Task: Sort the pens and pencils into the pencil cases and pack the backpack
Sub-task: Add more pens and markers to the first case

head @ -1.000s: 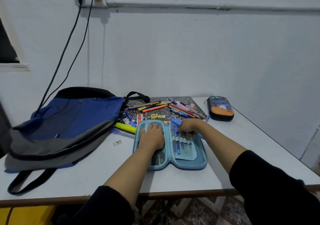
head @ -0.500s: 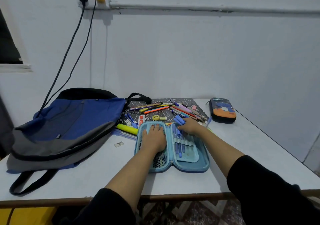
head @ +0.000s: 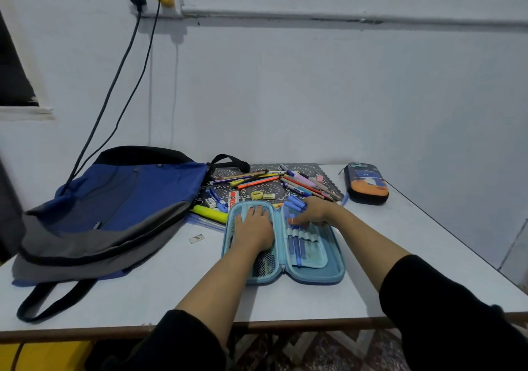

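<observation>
Blue case point(head: 334, 273), unzipped and laid flat directly under both hands, so each half can be loaded from above. Left hand point(head: 255, 229): spread open, palm down on the mesh half, gripping nothing; it appears to pin the case so it cannot slide. Right hand point(head: 313, 212): fingers loosely curled around a small bundle of blue pens point(head: 295, 202) whose ends stick out past the knuckles, thumb pressed toward the elastic loops, where several pens point(head: 295, 245) already stand in a row, probably feeding the next one in. Loose pens and pencils point(head: 285, 180): scattered on a patterned mat point(head: 325, 170) just beyond the fingertips, within easy reach. Yellow highlighter point(head: 208, 213): just left of the left hand. Second case point(head: 366, 183): closed, well to the right of the right hand. Backpack point(head: 114, 205): lying flat far to the left, apparently unpacked as yet; sorting looks partly done.
</observation>
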